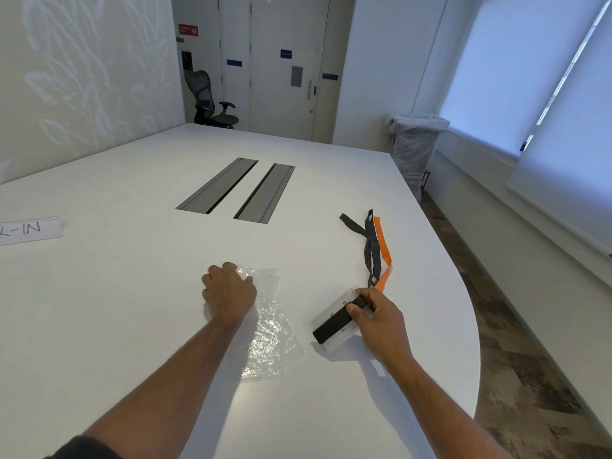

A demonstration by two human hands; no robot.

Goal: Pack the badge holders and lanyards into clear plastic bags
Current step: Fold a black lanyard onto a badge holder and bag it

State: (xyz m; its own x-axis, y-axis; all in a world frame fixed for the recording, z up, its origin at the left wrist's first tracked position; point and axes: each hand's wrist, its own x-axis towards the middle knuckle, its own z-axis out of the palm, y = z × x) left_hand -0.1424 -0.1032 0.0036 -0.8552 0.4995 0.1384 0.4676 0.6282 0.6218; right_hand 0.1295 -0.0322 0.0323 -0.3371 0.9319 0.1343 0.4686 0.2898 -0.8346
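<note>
Crinkled clear plastic bags [270, 329] lie flat on the white table [132, 293] in front of me. My left hand [228, 291] rests on their far left corner, fingers curled over the plastic. To the right lies a clear badge holder [334, 321] with a black strip across it. My right hand [374, 321] grips its upper right end, thumb on the black strip. From that end a dark and orange lanyard [377, 250] trails away across the table toward the far right.
Two grey cable slots [236, 190] are set into the table's middle. A white paper sign with handwriting [28, 230] lies at the far left. The curved table edge [470, 299] runs close to my right. A lined bin [414, 150] stands beyond it.
</note>
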